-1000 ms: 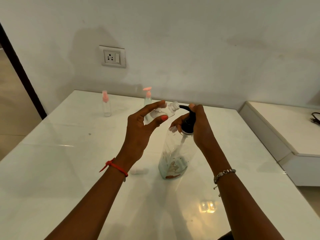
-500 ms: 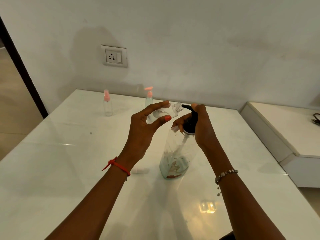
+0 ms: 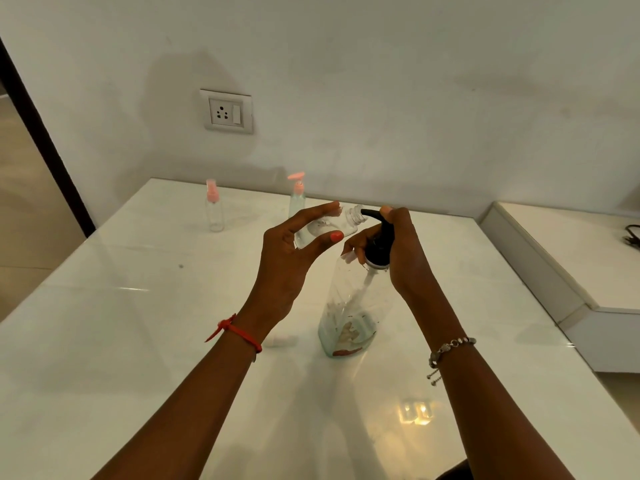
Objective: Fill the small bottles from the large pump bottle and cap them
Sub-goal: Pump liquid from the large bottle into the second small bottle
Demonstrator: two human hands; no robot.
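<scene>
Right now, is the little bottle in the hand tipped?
Tipped. The little bottle leans sideways in the left hand, neck toward the pump spout.

Tally. 3 small clear bottles: 1 uncapped bottle point(image 3: 343, 222), 1 spray-top bottle point(image 3: 214, 211), 1 pump-top bottle point(image 3: 296, 201); both tops pink. 1 large pump bottle point(image 3: 349, 299). 1 loose white cap point(image 3: 281, 340) on the tabletop point(image 3: 121, 341). 1 wall socket point(image 3: 227, 111). 2 hands: left hand point(image 3: 280, 271), right hand point(image 3: 407, 251). 2 wrist bands: red thread point(image 3: 242, 336), beaded bracelet point(image 3: 450, 344).

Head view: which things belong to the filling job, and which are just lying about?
Job: large pump bottle; uncapped small bottle in left hand; right hand on pump head; two pink-topped bottles behind.
Lying about: wall socket; black cable on side ledge.
</scene>
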